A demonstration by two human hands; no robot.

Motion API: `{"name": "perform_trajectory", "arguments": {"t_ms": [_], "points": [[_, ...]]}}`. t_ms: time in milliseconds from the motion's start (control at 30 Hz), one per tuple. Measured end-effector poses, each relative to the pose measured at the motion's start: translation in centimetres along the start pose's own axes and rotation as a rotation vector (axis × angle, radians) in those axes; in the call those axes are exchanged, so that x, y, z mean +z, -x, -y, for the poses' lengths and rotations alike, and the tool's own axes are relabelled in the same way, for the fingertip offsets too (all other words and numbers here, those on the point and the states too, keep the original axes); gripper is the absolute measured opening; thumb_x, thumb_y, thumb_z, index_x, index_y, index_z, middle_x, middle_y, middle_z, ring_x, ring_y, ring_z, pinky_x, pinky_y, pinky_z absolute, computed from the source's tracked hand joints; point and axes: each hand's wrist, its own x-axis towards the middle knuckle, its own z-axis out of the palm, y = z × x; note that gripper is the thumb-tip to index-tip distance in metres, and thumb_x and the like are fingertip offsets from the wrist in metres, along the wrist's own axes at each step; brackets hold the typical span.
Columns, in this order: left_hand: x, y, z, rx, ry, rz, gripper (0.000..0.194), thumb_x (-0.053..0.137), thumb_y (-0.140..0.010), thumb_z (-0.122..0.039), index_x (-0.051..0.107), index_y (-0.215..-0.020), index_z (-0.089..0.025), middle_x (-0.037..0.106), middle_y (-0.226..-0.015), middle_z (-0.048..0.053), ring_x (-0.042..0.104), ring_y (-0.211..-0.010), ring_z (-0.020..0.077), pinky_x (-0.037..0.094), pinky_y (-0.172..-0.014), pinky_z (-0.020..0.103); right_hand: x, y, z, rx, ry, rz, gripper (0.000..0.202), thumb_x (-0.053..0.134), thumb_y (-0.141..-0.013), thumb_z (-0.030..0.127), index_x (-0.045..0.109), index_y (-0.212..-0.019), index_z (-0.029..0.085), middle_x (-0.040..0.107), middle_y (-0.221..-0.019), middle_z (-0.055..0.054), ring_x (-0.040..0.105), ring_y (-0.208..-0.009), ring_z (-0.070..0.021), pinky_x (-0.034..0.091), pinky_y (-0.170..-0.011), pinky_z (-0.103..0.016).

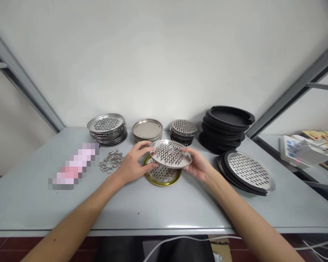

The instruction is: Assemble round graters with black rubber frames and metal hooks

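Observation:
A round silver grater disc (171, 154) is held up between both hands, tilted, above the table. My left hand (135, 162) grips its left rim with thumb and fingers. On the opposite side my right hand (198, 164) holds the right rim, its fingers partly hidden by the disc. Directly below lies a gold-rimmed grater disc (163, 180), partly covered by the raised one. A pile of small metal hooks (111, 161) lies left of my left hand.
Along the wall stand stacked grater discs (106, 123), plain round plates (147, 129), small grater discs (184, 127) and black rings (228, 118). Slotted discs (248, 173) lie at the right, a blurred pink item (76, 165) at the left. White equipment (303, 149) sits far right.

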Motion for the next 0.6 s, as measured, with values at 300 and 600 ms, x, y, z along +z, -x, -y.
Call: {"name": "perform_trajectory", "arguments": {"t_ms": [300,600], "points": [[-0.07,0.03,0.02,0.018,-0.009,0.008,0.034,0.064,-0.084,-0.038,0.059,-0.114,-0.022,0.052,-0.126,0.009,0.051,-0.119,0.0247,0.043,-0.102,0.041,-0.06,-0.09,-0.19,0.014,0.065,-0.017,0.019,0.049,-0.084,0.009,0.057,-0.101,0.011,0.07,-0.076,-0.006,0.069,-0.062,-0.0146,0.061,-0.057,-0.025],[-0.19,0.1,0.08,0.147,-0.116,0.1,0.047,0.066,-0.083,-0.033,0.053,-0.128,-0.026,0.052,-0.129,0.01,0.049,-0.12,0.0272,0.043,-0.101,0.046,-0.17,-0.01,-0.43,-0.045,0.182,-0.002,0.014,0.058,-0.082,0.018,0.064,-0.094,0.014,0.072,-0.077,-0.005,0.069,-0.068,-0.0149,0.058,-0.065,-0.025]]}}
